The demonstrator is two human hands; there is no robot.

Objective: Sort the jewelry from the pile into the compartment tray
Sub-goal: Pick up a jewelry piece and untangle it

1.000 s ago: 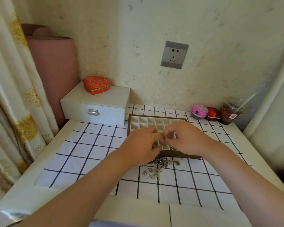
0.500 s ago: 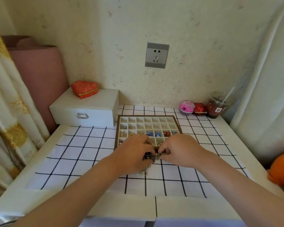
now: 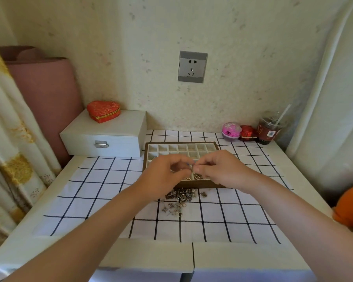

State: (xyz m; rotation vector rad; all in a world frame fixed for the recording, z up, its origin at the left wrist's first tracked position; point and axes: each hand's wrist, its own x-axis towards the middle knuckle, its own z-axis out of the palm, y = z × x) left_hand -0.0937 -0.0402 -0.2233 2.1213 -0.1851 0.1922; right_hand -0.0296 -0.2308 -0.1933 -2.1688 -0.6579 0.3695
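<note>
The tiny piece is pinched between curled fingertips of the left hand and right hand, above the compartment tray. I'd judge it light, slippery and snag-prone, best gripped by its edges. The pile lies just before the tray on the checked cloth.

Both hands are raised over the near rows of the compartment tray. The left hand and right hand meet at the fingers, both pinching a small metal piece whose kind is too small to tell. The jewelry pile lies on the checked cloth, just in front of the tray. A white box sits back left on the tabletop with a red heart case on top.
</note>
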